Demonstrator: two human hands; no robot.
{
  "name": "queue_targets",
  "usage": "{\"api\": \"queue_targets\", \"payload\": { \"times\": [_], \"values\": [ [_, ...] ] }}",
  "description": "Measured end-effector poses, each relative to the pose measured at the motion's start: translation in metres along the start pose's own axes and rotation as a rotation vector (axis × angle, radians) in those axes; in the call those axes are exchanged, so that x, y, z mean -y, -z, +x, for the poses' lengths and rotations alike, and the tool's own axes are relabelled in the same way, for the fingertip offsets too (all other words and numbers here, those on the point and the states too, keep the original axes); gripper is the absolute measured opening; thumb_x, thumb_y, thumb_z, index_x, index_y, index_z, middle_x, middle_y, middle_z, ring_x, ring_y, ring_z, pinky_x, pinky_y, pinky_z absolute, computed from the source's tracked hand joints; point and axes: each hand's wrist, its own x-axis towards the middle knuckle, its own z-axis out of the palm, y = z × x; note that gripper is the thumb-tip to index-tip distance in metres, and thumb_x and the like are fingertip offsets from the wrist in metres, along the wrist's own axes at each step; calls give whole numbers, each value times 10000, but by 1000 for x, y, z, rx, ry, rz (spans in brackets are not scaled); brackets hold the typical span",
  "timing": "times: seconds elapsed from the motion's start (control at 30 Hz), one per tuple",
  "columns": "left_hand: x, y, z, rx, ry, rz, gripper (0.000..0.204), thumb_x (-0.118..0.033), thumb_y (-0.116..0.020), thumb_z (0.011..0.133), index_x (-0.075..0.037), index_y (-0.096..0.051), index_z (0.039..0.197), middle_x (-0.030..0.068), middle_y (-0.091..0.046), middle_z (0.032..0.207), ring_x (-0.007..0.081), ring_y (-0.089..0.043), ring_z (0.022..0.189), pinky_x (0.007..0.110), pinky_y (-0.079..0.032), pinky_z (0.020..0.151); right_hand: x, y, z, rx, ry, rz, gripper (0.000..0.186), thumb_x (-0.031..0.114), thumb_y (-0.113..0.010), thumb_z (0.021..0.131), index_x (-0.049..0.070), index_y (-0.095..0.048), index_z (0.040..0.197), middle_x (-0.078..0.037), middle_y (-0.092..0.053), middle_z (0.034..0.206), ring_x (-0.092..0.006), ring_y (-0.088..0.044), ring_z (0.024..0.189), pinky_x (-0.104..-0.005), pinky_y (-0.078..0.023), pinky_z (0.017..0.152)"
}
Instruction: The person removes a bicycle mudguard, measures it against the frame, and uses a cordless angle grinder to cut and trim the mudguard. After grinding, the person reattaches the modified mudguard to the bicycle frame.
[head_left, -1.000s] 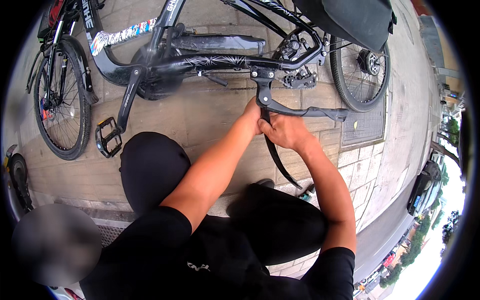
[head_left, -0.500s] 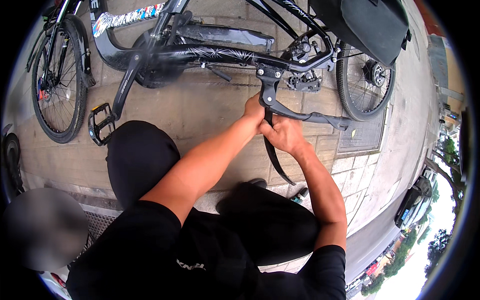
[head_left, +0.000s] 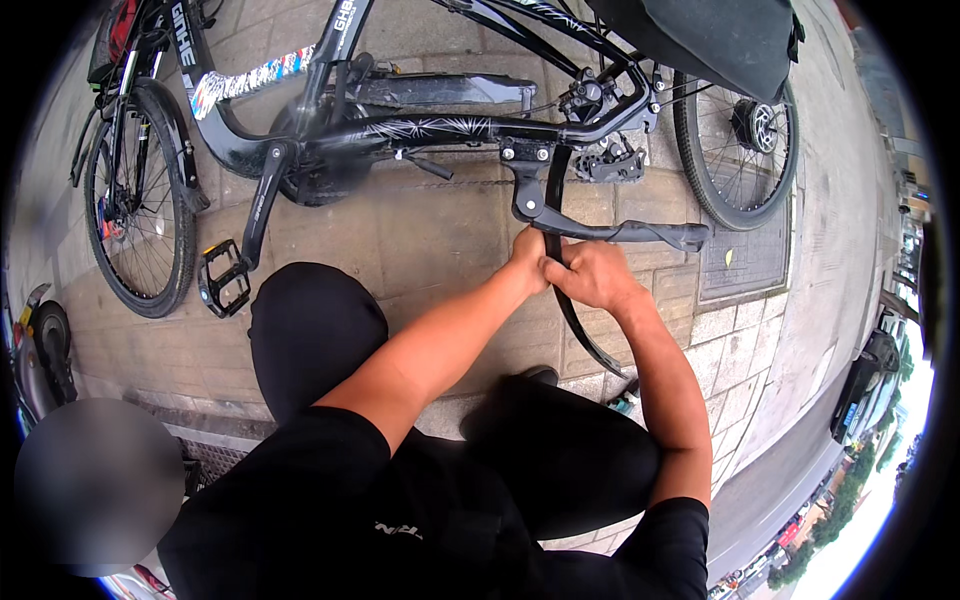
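Note:
Both of my hands meet around a long, thin, curved black strip, close below the bicycle's kickstand point(head_left: 580, 222). My left hand point(head_left: 530, 258) is closed at the strip's left side, its fingers partly hidden. Against it, my right hand point(head_left: 595, 273) grips from the right, thumb toward the left hand. The black strip point(head_left: 585, 335) runs up behind the kickstand and bends down toward my right knee; I cannot tell whether it is a tyre seen edge-on. The black bicycle frame point(head_left: 430, 130) stretches across above my hands, with the rear derailleur point(head_left: 610, 165) hanging nearby.
A spoked wheel with a disc rotor point(head_left: 740, 160) stands at the right, under a black bag point(head_left: 700, 40). The pedal point(head_left: 224, 278) juts out near my left knee point(head_left: 315, 335). At the left is the front wheel point(head_left: 140, 205). Paving and a metal cover point(head_left: 745, 262) lie below.
My view has shifted slightly. Both hands have moved a little down from the kickstand along with the strip, whose upper part now shows behind the kickstand. The grip stays closed.

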Motion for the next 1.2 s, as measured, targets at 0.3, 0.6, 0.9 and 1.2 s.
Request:
{"api": "queue_targets", "payload": {
  "times": [0.3,0.6,0.9,1.2],
  "values": [
    [-13,-42,-31,73,-8,9,250,-314,-479,1074,-127,-625,998,68,-687,964,221,-680,891,409,-564,811,-23,-8,-4,-376,159,226,351,384,-646,1044,69,-788,1106,-205,-767,946,-417,-738,884,-458,-581,762],
    [-33,-63,-42,56,37,-70,417,-409,-571,1034,-178,-520,691,26,-543,642,204,-543,576,380,-477,572,-16,-1,5,-250,27,64,356,402,-604,1005,92,-749,1109,-203,-762,1022,-421,-721,973,-492,-569,849],
    [-41,-62,-39,100,22,-51,402,-362,-562,1052,-169,-525,700,34,-547,633,209,-568,580,392,-491,550,-15,6,12,-141,32,198,382,402,-610,997,67,-726,1138,-229,-752,1047,-429,-709,1012,-488,-558,880],
    [-36,-45,-29,126,-313,409,271,-355,-513,1069,-142,-577,914,9,-547,815,165,-589,737,360,-517,636,-16,-14,17,-235,66,208,323,334,-621,934,26,-711,974,-248,-729,904,-444,-709,881,-481,-566,805]
  ]
}}
